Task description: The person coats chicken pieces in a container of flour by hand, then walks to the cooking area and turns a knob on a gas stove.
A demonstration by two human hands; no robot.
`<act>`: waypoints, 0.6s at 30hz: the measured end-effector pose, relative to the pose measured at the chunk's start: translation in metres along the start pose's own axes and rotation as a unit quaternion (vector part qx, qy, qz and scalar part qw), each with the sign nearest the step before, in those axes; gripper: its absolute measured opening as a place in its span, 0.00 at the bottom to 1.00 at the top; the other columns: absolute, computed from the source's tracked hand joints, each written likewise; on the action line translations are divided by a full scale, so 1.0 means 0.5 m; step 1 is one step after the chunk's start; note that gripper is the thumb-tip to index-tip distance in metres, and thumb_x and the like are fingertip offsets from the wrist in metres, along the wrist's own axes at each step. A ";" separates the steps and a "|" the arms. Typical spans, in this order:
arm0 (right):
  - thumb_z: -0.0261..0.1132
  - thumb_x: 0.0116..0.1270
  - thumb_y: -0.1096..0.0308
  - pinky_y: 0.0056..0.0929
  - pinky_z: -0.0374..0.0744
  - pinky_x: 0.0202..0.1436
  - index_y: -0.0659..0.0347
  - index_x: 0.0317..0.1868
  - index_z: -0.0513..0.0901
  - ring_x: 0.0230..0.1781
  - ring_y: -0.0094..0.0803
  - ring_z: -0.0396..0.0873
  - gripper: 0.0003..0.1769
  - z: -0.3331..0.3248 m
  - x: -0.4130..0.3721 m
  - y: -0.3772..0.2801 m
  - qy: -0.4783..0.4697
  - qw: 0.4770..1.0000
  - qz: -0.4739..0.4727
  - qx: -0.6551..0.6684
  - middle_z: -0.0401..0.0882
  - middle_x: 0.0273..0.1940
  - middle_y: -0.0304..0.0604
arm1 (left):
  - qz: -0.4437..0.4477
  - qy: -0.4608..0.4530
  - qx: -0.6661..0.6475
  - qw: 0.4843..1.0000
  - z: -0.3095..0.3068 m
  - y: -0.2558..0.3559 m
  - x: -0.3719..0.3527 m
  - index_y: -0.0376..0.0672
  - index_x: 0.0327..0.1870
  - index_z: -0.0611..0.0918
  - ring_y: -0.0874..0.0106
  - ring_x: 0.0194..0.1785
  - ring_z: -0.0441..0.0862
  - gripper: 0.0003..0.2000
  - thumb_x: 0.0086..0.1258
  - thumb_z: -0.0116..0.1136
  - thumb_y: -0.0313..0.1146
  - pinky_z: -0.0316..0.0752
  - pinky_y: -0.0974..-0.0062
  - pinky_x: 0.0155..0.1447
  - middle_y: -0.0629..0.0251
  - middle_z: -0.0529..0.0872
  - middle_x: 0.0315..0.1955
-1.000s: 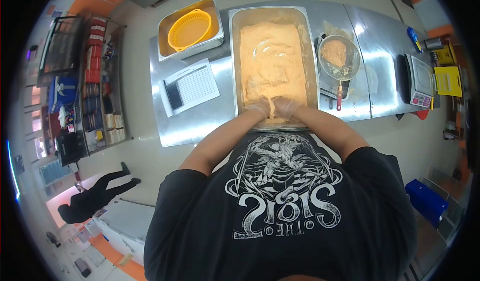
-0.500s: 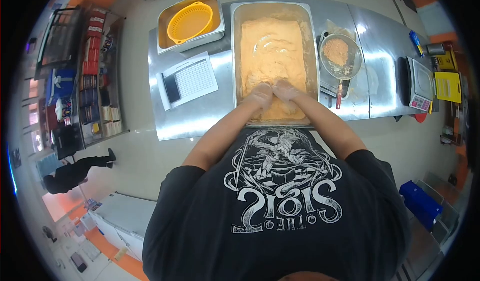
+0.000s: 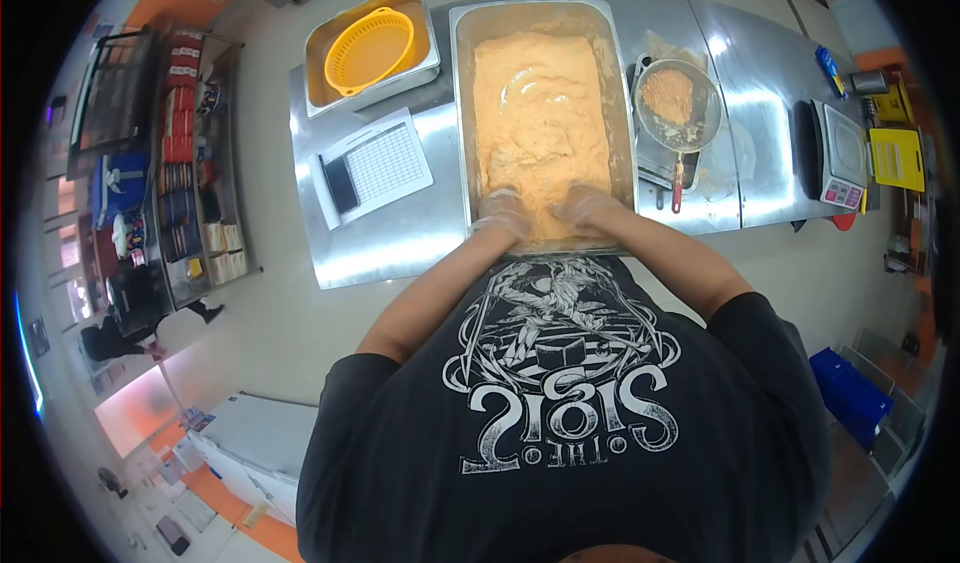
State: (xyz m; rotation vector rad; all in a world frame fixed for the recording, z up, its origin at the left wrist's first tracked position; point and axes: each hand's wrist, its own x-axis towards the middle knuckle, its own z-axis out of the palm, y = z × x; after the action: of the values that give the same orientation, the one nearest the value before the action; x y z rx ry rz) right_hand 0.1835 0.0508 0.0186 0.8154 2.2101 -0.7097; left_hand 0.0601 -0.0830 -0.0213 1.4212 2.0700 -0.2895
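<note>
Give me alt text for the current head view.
The left hand and right hand are in orange mix at a tub's near end, on a steel table. Left of it sit a yellow basket in a bin and a grid board; right, a pan and a scale.

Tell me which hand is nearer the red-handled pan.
Right: the right hand is on the side of the tray facing the pan; the left hand is on the opposite side.
</note>
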 end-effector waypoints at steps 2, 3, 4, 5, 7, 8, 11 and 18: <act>0.44 0.68 0.43 0.41 0.69 0.60 0.66 0.49 0.78 0.56 0.48 0.73 0.32 0.048 0.000 -0.023 0.078 0.991 0.086 0.060 0.75 0.52 0.59 | -0.049 0.030 -0.076 0.995 0.010 0.035 -0.005 0.33 0.50 0.78 0.56 0.53 0.78 0.20 0.69 0.41 0.40 0.70 0.66 0.59 0.45 0.81 0.45; 0.43 0.68 0.44 0.41 0.68 0.61 0.66 0.50 0.78 0.57 0.48 0.72 0.32 0.044 -0.001 -0.036 0.050 0.995 0.061 0.061 0.75 0.53 0.59 | -0.074 0.044 -0.115 0.990 0.012 0.046 -0.008 0.33 0.51 0.77 0.56 0.54 0.77 0.21 0.70 0.39 0.41 0.69 0.66 0.60 0.45 0.81 0.45; 0.42 0.69 0.44 0.41 0.67 0.62 0.66 0.50 0.77 0.58 0.48 0.71 0.33 0.036 -0.005 -0.050 0.020 0.997 0.036 0.061 0.74 0.54 0.59 | -0.032 0.000 -0.088 0.996 0.012 0.045 -0.006 0.33 0.52 0.77 0.56 0.55 0.76 0.22 0.70 0.38 0.41 0.68 0.66 0.61 0.45 0.81 0.46; 0.41 0.70 0.45 0.41 0.66 0.63 0.66 0.51 0.77 0.60 0.48 0.70 0.33 0.030 -0.005 -0.055 -0.009 0.998 0.011 0.061 0.74 0.54 0.59 | 0.011 -0.043 -0.061 0.997 0.005 0.040 0.005 0.32 0.52 0.76 0.56 0.56 0.75 0.22 0.71 0.36 0.42 0.67 0.66 0.62 0.46 0.80 0.47; 0.40 0.70 0.44 0.40 0.66 0.63 0.66 0.52 0.76 0.60 0.46 0.69 0.33 0.094 0.068 -0.036 0.009 0.993 0.047 0.110 0.73 0.55 0.59 | 0.010 -0.081 -0.106 0.991 -0.008 0.039 0.007 0.32 0.53 0.76 0.57 0.56 0.76 0.23 0.72 0.35 0.43 0.66 0.66 0.62 0.48 0.81 0.48; 0.39 0.70 0.44 0.40 0.65 0.64 0.67 0.52 0.76 0.61 0.45 0.69 0.33 0.117 0.094 -0.031 0.018 0.989 0.065 0.134 0.73 0.55 0.59 | -0.034 -0.075 -0.178 0.981 -0.019 0.043 0.003 0.33 0.53 0.76 0.58 0.55 0.77 0.24 0.73 0.35 0.44 0.66 0.66 0.62 0.49 0.81 0.48; 0.46 0.68 0.45 0.41 0.71 0.57 0.68 0.49 0.78 0.55 0.47 0.74 0.32 0.114 0.058 -0.070 0.136 0.961 0.075 0.228 0.76 0.52 0.58 | -0.185 -0.063 -0.532 0.824 -0.046 0.080 -0.002 0.35 0.52 0.77 0.61 0.51 0.79 0.23 0.73 0.37 0.45 0.69 0.67 0.58 0.52 0.82 0.48; 0.49 0.66 0.47 0.40 0.73 0.52 0.67 0.48 0.78 0.50 0.48 0.77 0.29 0.182 0.189 -0.036 0.073 0.920 0.172 0.346 0.78 0.48 0.58 | -0.340 -0.022 -0.688 0.640 -0.063 0.093 0.034 0.37 0.51 0.78 0.65 0.50 0.79 0.26 0.67 0.46 0.52 0.71 0.64 0.53 0.54 0.81 0.50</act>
State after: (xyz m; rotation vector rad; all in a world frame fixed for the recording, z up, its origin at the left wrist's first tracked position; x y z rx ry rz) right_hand 0.1518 0.0108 -0.1033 1.6015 1.8472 -1.3038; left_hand 0.0868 -0.0359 0.0008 -0.3160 1.7829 0.8387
